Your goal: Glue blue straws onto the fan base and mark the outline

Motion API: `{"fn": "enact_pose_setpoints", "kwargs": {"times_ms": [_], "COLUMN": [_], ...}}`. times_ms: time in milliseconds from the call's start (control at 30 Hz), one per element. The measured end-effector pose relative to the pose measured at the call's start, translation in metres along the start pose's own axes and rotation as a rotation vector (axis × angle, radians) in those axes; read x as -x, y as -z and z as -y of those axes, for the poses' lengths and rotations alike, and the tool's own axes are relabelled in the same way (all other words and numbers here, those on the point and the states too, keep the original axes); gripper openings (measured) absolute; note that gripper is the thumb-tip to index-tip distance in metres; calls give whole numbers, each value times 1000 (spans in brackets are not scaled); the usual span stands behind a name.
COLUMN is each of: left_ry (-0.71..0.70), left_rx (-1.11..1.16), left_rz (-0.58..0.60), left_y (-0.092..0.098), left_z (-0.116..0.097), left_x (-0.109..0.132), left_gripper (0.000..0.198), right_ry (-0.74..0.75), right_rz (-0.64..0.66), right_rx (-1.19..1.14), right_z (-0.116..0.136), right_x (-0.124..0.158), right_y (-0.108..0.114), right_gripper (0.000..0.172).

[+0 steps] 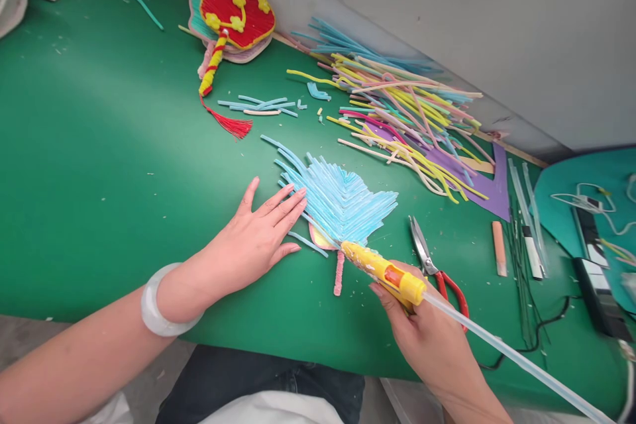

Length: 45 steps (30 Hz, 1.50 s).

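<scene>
While my right hand (422, 331) is at work, left hand (263, 228): palm down at nine o'clock of the blue piece, thumb and little finger spread wide, and yes, fingertips touching its left edge!

Leaf-shaped panel of slender pale-blue strips (342, 202): right at the centre of my view, strips meeting in a chevron, over a yellow panel with a pink border (322, 238); a pink fuzzy handle (338, 275) points to six o'clock.

Yellow plastic glue gun (382, 271): wrapped in my right hand at five o'clock, nozzle at the base of the strips; contact, I can't tell. A long translucent glue stick (517, 344) trails out behind.

Loose blue strip (308, 243): flat at eight o'clock, just beside my left thumb.

Red-handled metal scissors (423, 248): at four o'clock, partly behind my right hand.

Red scalloped fan with yellow flowers (221, 6): far out at eleven o'clock, red tassel (233, 124) hanging off its handle.

Heap of multicoloured strips (407, 103): one o'clock, partly over a purple flat sheet (501, 185).

Green tabletop (99, 146): beneath it all.
</scene>
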<state>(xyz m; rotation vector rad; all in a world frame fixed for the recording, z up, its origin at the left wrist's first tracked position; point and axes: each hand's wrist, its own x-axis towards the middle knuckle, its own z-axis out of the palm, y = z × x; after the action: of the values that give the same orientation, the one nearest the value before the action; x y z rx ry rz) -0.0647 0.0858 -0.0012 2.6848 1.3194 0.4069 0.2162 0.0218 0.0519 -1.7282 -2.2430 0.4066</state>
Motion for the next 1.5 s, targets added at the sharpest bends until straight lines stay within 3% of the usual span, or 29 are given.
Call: {"fn": "enact_pose_setpoints", "kwargs": {"times_ms": [1033, 1500], "left_ry": [-23, -9], "left_rx": [-10, -12], "left_rz": [-28, 6], "left_y": [-2, -1], "left_z": [2, 1], "left_x": [1, 1], "left_gripper": [58, 59], "right_ry": [11, 29], "right_rz": [-17, -6], "right_rx": [11, 26], "right_z": [4, -10], "right_x": [-3, 7], "right_y": [-2, -6], "right_gripper": [18, 19]}}
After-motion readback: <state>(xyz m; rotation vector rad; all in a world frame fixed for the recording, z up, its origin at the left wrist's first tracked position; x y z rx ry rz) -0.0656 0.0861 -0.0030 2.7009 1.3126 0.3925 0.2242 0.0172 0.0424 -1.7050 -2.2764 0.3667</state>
